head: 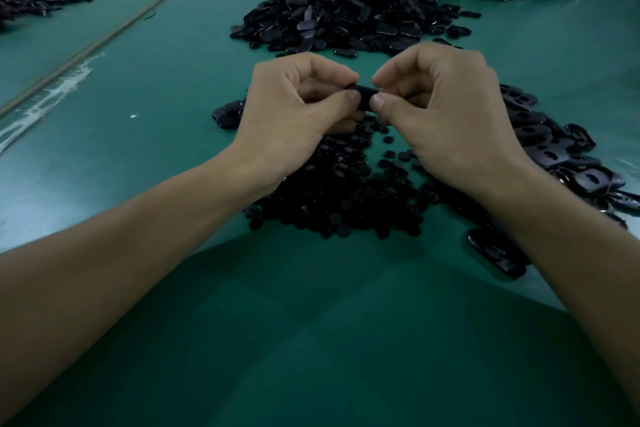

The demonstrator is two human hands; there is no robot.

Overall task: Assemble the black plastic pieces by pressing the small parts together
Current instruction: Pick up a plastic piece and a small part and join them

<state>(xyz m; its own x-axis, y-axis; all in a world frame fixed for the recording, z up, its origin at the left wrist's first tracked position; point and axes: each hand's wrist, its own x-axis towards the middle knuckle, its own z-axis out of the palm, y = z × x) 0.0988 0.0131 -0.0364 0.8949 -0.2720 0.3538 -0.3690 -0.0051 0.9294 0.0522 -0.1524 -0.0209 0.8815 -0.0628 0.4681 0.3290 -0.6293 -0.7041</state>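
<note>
Left hand (pixel 294 107) and right hand (pixel 440 104) pinching small black oval plastic piece (pixel 362 96) together, hovering over scattered round black plastic buttons (pixel 346 191) on green desk (pixel 311 322).

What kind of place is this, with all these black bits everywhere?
Likely a factory assembly bench: a long green table, heaps of identical black plastic pieces, and the left hand and right hand pinching one small piece between them.

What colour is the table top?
Green, the table in the head view.
</note>
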